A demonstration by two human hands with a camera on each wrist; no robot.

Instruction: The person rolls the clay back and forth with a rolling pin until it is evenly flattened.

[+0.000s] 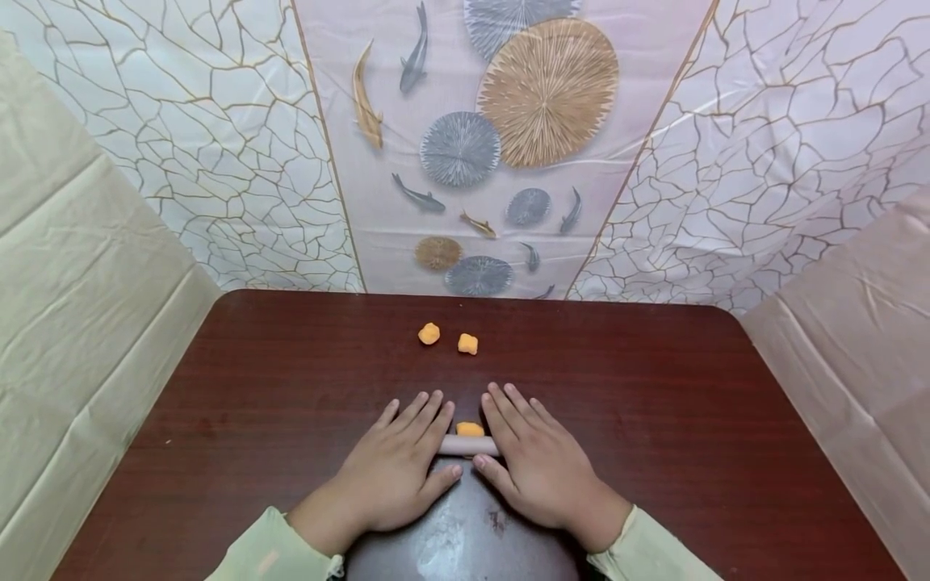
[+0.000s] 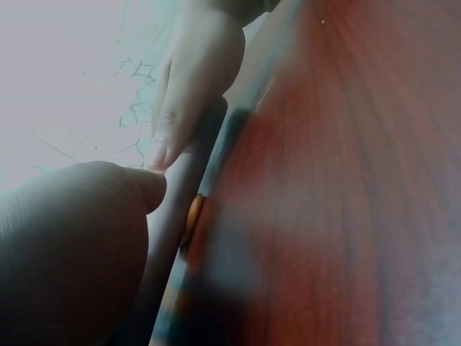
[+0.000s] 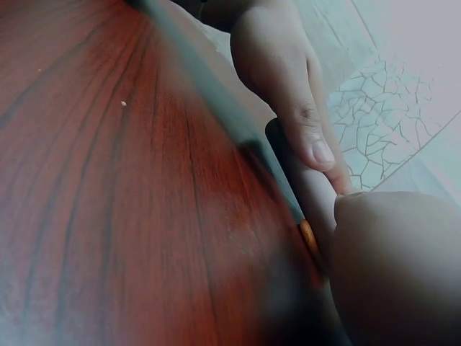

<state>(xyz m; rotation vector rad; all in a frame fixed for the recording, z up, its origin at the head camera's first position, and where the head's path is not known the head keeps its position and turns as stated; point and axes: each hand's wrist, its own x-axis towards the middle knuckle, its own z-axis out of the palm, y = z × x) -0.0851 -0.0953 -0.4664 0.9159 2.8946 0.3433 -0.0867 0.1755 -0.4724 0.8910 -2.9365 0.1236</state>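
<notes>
A pale grey roller (image 1: 470, 445) lies crosswise on the dark red table, over an orange lump (image 1: 470, 429) that shows at its far side. My left hand (image 1: 395, 468) rests flat on the roller's left part, fingers straight and pointing away. On the right part my right hand (image 1: 541, 464) lies the same way, palm down. Both thumbs lie near the roller's near side. In the left wrist view the roller (image 2: 191, 169) passes under the hands, with orange material (image 2: 193, 216) beside it; the right wrist view also shows the roller (image 3: 310, 187) and the orange edge (image 3: 308, 236).
Two small orange lumps (image 1: 429, 333) (image 1: 468, 344) lie farther back on the table (image 1: 617, 363). Patterned cloth (image 1: 450, 226) hangs behind the table's far edge, and beige cloth walls (image 1: 87, 323) stand at both sides.
</notes>
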